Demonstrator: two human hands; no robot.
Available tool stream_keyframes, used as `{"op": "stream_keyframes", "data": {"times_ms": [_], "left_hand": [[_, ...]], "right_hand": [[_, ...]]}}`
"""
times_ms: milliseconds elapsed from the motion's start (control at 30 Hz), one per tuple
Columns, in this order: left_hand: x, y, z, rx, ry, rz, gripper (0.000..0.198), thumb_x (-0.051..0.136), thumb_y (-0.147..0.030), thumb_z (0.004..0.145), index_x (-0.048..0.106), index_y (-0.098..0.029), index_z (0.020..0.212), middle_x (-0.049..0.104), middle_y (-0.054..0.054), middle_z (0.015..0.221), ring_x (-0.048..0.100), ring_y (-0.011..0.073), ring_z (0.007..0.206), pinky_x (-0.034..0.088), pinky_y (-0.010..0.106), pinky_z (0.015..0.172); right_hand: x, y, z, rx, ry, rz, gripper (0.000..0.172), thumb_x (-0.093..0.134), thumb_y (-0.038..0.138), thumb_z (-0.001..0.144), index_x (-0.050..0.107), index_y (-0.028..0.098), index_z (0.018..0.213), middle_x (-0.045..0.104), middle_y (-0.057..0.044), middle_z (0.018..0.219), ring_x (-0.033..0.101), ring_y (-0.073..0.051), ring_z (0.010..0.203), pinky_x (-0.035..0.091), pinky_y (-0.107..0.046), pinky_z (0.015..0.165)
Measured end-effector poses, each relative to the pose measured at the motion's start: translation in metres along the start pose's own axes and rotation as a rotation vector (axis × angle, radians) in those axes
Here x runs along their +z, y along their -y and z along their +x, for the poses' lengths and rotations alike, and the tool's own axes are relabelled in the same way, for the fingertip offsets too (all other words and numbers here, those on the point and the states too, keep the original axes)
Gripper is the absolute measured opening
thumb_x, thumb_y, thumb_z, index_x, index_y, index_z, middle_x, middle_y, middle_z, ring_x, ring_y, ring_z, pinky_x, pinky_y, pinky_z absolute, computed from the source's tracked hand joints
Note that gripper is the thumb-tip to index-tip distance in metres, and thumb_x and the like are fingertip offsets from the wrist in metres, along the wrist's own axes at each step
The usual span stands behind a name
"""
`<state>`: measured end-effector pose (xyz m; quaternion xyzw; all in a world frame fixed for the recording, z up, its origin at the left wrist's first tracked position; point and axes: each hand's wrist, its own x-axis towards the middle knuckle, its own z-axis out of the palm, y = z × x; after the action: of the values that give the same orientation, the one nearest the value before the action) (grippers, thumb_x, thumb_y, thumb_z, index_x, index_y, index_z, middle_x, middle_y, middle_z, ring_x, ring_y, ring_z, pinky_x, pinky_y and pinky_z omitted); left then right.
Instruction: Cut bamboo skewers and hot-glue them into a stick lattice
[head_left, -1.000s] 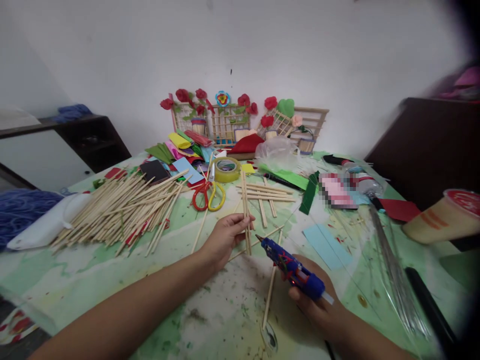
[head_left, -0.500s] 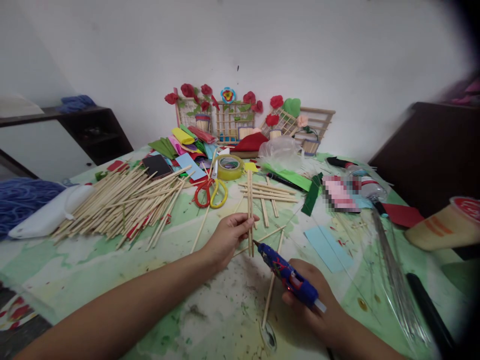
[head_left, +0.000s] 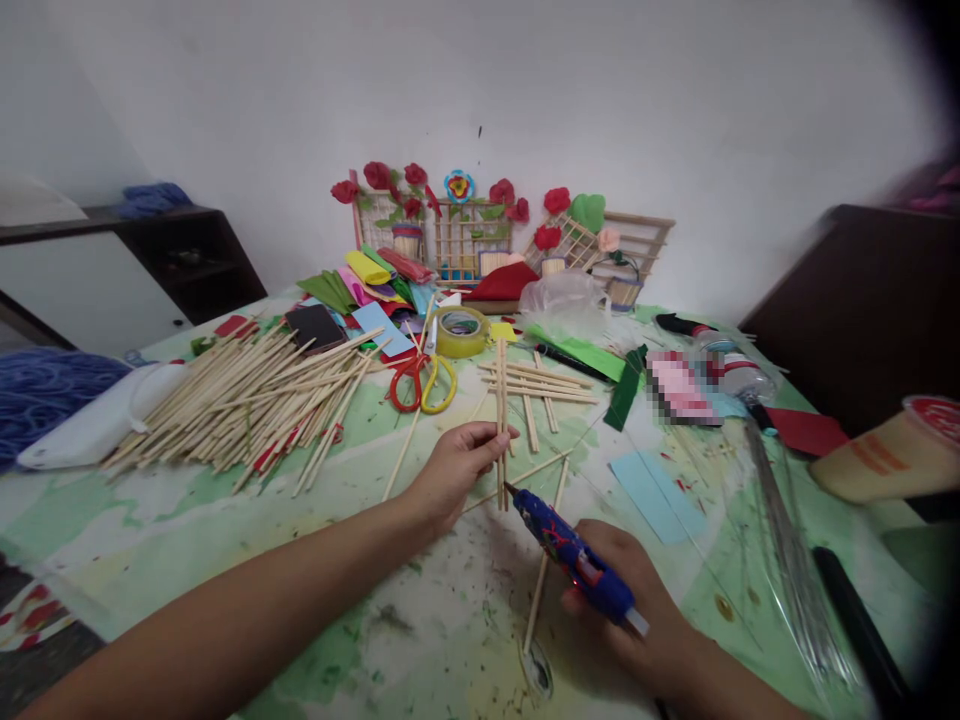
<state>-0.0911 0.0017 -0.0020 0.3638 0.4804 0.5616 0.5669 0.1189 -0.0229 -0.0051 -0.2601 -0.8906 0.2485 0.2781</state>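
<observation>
My left hand [head_left: 461, 468] pinches a pair of thin wooden sticks [head_left: 501, 385], held upright side by side. In my right hand [head_left: 637, 590] is a blue hot glue gun [head_left: 566, 545], with a clear glue stick poking out of its back end. Its nozzle touches or nearly touches the lower part of the sticks. Just beyond the left hand, several loose sticks [head_left: 547, 380] lie crossed on the table. Another stick [head_left: 536, 605] lies under the glue gun, its near end by a small round spot on the cloth.
A large heap of sticks [head_left: 217, 410] covers the left side. Scissors [head_left: 421, 383] and a tape roll [head_left: 460, 330] lie ahead. Craft paper [head_left: 367, 268] and stick lattices with paper roses [head_left: 472, 240] stand at the wall. A drink cup [head_left: 892, 450] and wires [head_left: 787, 550] are at right.
Hardly anything differs. Both hands keep their grips, and the glue gun's nozzle stays at the lower part of the sticks. The whole view has shifted very slightly.
</observation>
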Motion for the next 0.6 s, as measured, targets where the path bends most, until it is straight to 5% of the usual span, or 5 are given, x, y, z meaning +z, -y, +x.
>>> {"op": "stream_keyframes", "data": {"times_ms": [600], "left_hand": [[0.0011, -0.0048, -0.0015, -0.006, -0.013, -0.002, 0.025, 0.068, -0.032, 0.068, 0.069, -0.015, 0.086, 0.056, 0.001, 0.071, 0.042, 0.0085, 0.064, 0.029, 0.020, 0.058]], "right_hand": [[-0.0011, 0.0041, 0.0020, -0.017, 0.007, -0.067, 0.016, 0.046, 0.033, 0.080, 0.045, 0.020, 0.072, 0.052, -0.002, 0.064, 0.049, -0.017, 0.060, 0.036, -0.027, 0.056]]}}
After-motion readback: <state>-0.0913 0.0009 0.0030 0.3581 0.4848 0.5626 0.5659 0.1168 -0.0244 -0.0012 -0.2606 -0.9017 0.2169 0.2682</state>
